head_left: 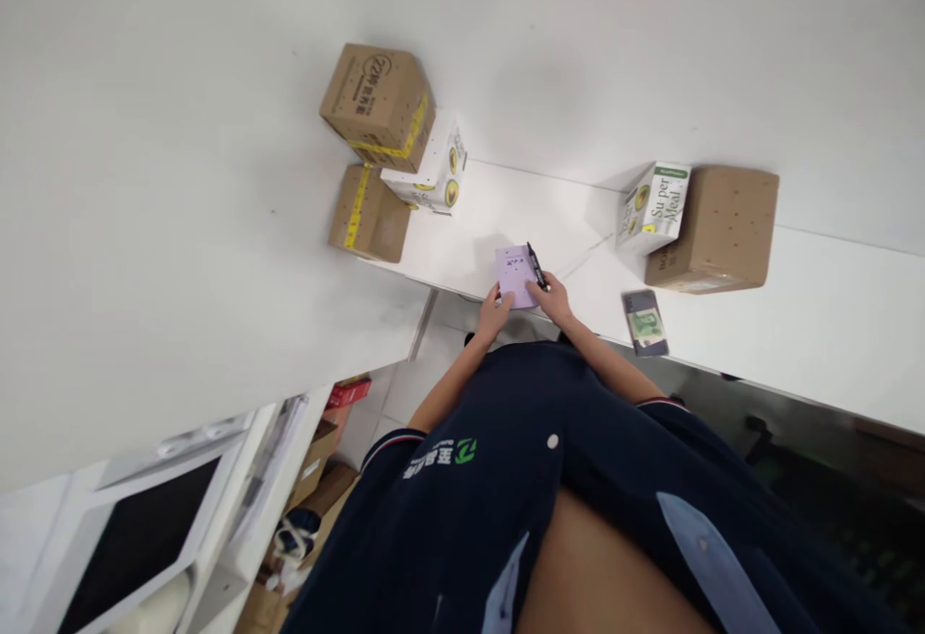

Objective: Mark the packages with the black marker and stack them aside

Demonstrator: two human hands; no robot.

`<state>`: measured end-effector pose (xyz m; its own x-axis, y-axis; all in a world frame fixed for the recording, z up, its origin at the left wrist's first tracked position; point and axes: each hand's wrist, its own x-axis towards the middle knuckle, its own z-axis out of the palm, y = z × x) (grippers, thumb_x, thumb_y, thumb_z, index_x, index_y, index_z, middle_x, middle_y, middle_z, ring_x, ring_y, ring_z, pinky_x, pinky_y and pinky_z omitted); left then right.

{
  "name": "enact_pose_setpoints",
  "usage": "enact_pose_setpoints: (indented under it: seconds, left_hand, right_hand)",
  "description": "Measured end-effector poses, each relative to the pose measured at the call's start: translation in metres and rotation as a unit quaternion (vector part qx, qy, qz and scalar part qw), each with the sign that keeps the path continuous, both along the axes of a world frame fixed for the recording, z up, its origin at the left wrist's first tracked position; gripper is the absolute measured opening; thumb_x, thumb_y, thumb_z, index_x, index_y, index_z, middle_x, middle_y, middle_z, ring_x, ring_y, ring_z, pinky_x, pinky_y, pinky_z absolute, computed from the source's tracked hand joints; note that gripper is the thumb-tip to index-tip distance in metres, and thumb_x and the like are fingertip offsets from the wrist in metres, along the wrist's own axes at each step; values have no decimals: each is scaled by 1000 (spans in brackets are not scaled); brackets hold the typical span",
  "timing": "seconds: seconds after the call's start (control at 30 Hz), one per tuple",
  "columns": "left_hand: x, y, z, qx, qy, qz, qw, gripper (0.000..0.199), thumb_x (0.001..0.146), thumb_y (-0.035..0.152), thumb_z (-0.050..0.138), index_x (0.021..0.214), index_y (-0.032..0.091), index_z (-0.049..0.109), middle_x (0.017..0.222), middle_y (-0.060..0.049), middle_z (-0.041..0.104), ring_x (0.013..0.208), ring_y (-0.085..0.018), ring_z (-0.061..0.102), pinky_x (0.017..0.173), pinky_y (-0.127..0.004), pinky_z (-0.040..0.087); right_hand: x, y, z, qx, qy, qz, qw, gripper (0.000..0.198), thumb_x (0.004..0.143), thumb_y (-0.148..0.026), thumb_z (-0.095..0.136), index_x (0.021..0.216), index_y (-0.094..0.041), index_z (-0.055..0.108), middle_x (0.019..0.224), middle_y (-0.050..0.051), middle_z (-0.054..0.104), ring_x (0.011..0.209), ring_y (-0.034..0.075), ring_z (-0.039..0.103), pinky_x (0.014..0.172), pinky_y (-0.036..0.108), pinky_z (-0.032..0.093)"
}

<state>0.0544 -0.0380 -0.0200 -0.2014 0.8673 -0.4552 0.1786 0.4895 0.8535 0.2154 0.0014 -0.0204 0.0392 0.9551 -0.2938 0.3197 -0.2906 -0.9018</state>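
Note:
A small purple notepad (pixel 515 273) with dark handwriting near its top is held at the front edge of the white table. My left hand (pixel 494 312) grips its lower left corner, thumb on top. My right hand (pixel 552 299) has its thumb on the lower right part of the pad and also holds a black marker pen (pixel 537 266), which points away from me along the pad's right side. The fingers beneath the pad are hidden.
Cardboard boxes (pixel 380 99) and a white box (pixel 434 171) are stacked at the left. A "Super Meal" box (pixel 656 205) and a brown box (pixel 729 229) stand at the right. Near the front edge lies a phone-sized dark item (pixel 646 323) with a greenish banknote-like print.

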Motion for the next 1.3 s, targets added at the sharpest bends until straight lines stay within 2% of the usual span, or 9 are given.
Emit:
enact_pose_setpoints:
  seconds: [0.1, 0.33, 0.5, 0.6, 0.73, 0.9, 1.0, 1.13, 1.3]
  left_hand:
    - [9, -5, 3, -14, 19, 5, 1000, 51, 89, 28, 62, 138, 16, 58, 130, -15, 68, 117, -24, 64, 102, -37, 49]
    - [8, 1, 1, -61, -77, -5, 995, 71, 85, 29, 66, 151, 20, 43, 137, -15, 63, 113, -26, 66, 95, -41, 56]
    - [10, 1, -14, 78, -91, -15, 993, 78, 84, 25, 62, 156, 23, 34, 156, -11, 46, 137, -25, 51, 111, -41, 47]
    - [9, -4, -24, 113, -36, -39, 992, 74, 84, 26, 63, 154, 24, 39, 161, -10, 40, 145, -26, 42, 118, -45, 38]
    - [8, -12, -29, 75, 1, -29, 997, 57, 86, 28, 62, 141, 19, 57, 151, -14, 52, 142, -29, 47, 116, -46, 40]
    - [13, -10, -15, 14, -77, 32, 996, 50, 93, 37, 53, 140, 20, 59, 140, -10, 63, 125, -26, 61, 103, -42, 51]
    - [17, 0, 1, -13, -108, 67, 992, 53, 96, 45, 48, 143, 21, 56, 138, -10, 63, 116, -25, 64, 88, -37, 57]
    - [21, 15, 18, -36, -99, 68, 992, 60, 91, 44, 61, 146, 21, 51, 136, -12, 64, 107, -24, 66, 83, -34, 57]
    - [23, 27, 26, -75, -104, 75, 989, 63, 87, 37, 66, 145, 19, 47, 135, -17, 62, 105, -25, 67, 79, -36, 58]
  right_hand:
    - [3, -6, -1, 10, -4, -7, 1000, 45, 74, -52, 63, 101, -17, 68, 88, 6, 68, 81, 20, 60, 72, 32, 53]
    - [11, -6, 2, -61, 84, -1, 995, 51, 71, -54, 68, 106, -18, 66, 74, -1, 62, 52, 10, 46, 43, 24, 39]
    - [16, 13, 10, -69, 175, -7, 982, 51, 62, -42, 75, 106, -19, 63, 74, -5, 62, 45, 6, 39, 39, 22, 34]
    - [19, 21, 14, -78, 216, -60, 972, 38, 58, -29, 71, 94, -21, 60, 80, -6, 64, 44, 3, 38, 42, 22, 41]
    - [22, 18, 21, -129, 255, -109, 952, 23, 66, -27, 63, 88, -22, 58, 70, -8, 56, 39, 2, 29, 44, 22, 46]
    - [22, 10, 26, -121, 243, -88, 958, 27, 79, -47, 65, 90, -22, 60, 86, -3, 62, 41, 1, 29, 45, 22, 49]
    - [17, 12, 25, -88, 174, -74, 978, 40, 75, -55, 71, 94, -21, 61, 82, -3, 59, 48, 4, 41, 43, 20, 48]
    - [12, 14, 22, -35, 118, -57, 991, 53, 69, -55, 74, 106, -18, 64, 97, 2, 64, 64, 9, 53, 41, 19, 47]
    - [11, 18, 24, -42, 92, -41, 994, 56, 68, -52, 72, 110, -15, 65, 98, 3, 65, 58, 8, 49, 38, 20, 43]
